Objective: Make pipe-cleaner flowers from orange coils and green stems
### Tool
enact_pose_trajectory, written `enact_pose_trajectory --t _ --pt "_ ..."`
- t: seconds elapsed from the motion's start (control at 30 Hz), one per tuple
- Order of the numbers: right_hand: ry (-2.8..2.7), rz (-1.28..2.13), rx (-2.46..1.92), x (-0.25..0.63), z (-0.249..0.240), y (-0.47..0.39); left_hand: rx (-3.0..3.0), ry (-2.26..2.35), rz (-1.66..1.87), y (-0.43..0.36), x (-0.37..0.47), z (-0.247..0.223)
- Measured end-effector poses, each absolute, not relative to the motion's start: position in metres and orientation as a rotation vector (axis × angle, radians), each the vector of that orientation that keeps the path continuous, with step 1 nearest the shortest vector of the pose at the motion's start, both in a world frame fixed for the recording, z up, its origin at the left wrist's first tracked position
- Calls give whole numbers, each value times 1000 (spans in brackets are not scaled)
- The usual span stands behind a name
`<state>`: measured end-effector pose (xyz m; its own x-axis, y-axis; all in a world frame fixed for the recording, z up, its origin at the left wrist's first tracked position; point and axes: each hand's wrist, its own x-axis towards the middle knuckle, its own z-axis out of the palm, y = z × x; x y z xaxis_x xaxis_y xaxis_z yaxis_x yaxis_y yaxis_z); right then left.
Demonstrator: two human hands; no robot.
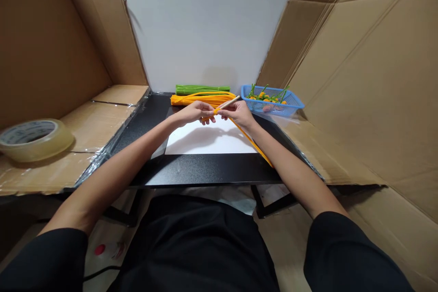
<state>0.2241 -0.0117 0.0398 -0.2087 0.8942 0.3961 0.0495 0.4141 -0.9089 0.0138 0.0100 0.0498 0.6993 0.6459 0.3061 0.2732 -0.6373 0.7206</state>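
My left hand is closed in a pinch on an orange pipe cleaner, above a white sheet. Fingertip to fingertip with it, my right hand grips a pale thin stick that points up and to the right. At the fingertips the orange strand appears bunched around the stick's lower end, which the fingers partly hide. Its long tail runs below my right hand down toward the table's front edge. Just behind the hands lie a bundle of orange pipe cleaners and a bundle of green ones.
A blue basket with small orange and green pieces stands at the back right. Cardboard walls close in both sides of the black table. On the left ledge rests a roll of clear tape. A red-capped bottle is below.
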Motion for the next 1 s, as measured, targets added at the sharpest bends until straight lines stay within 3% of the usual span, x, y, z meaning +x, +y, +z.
enact_pose_trajectory --t 0.2,0.43,1.0 --pt "-1507 933 -868 222 35 -8 2556 1011 1154 -7 32 38" --pt "-1493 945 -826 217 32 -7 2544 1159 1265 -9 30 45" --pt "-1530 987 -797 219 41 -14 2183 689 714 6 15 56"
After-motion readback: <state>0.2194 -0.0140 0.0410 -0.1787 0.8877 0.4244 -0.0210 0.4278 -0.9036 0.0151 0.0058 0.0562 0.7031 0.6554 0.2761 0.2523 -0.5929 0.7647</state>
